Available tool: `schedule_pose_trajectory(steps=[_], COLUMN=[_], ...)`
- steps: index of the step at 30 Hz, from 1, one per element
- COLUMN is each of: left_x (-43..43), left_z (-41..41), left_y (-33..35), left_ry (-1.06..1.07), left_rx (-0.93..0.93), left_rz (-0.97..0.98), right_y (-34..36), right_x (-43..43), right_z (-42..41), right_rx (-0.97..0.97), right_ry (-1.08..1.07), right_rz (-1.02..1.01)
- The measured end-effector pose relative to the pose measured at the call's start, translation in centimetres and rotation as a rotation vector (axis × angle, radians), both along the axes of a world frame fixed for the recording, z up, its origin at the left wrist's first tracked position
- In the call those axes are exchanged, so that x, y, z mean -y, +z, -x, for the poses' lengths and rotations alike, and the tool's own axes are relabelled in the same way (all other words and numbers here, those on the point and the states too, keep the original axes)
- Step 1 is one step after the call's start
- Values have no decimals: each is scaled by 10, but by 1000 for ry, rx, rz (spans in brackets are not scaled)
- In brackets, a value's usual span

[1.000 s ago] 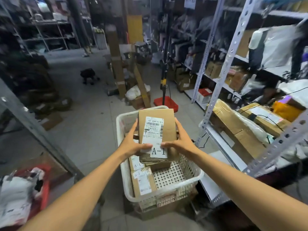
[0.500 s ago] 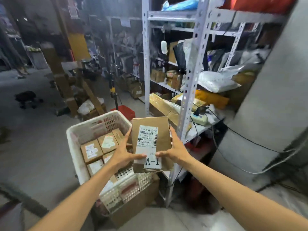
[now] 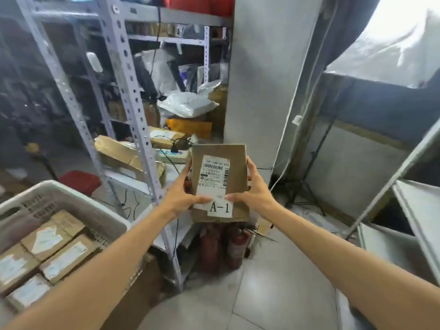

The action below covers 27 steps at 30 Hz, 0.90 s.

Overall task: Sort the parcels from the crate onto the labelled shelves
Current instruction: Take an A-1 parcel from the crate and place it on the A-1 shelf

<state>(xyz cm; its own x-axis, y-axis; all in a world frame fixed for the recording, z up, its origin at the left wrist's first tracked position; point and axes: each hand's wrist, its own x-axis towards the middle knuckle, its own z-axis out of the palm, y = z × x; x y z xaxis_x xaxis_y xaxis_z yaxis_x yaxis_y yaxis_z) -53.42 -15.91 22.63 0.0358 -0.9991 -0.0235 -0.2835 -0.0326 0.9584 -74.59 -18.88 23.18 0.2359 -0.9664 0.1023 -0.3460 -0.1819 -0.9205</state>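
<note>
A flat brown cardboard parcel point(image 3: 234, 163) with a white shipping label and an "A-1" sticker is held upright in front of me. My left hand point(image 3: 182, 195) grips its left edge with the thumb on the label. My right hand point(image 3: 253, 192) grips its right edge, thumb on the front. The white plastic crate point(image 3: 71, 198) sits at the lower left, with several more labelled cardboard parcels point(image 3: 47, 256) inside. A grey metal shelf unit point(image 3: 133, 91) stands behind the parcel on the left, loaded with boxes and bags.
A grey pillar point(image 3: 262, 79) rises right behind the parcel. Two red fire extinguishers point(image 3: 222, 246) stand on the floor at its foot. Another metal rack with bare white shelves point(image 3: 414, 210) is at the right. Cables run down beside the pillar.
I have turned right, carrying the parcel away from the crate. The crate has slid to the lower left of view, and the pillar and right-hand rack have come into view.
</note>
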Motion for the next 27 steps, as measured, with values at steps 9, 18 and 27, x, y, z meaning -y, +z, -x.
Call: schedule_pose_trajectory(steps=[9, 18, 27], left_x=[97, 121, 110], left_z=[156, 291, 376], left_y=[86, 171, 215], left_ry=[-487, -882, -1147], left_rx=[-185, -198, -277], left_rz=[113, 327, 363], right_y=[95, 172, 223], right_x=[2, -44, -95], right_z=[142, 238, 268], right_rx=[-40, -58, -165], right_ry=[-503, -913, -1192], right_rz=[154, 298, 353])
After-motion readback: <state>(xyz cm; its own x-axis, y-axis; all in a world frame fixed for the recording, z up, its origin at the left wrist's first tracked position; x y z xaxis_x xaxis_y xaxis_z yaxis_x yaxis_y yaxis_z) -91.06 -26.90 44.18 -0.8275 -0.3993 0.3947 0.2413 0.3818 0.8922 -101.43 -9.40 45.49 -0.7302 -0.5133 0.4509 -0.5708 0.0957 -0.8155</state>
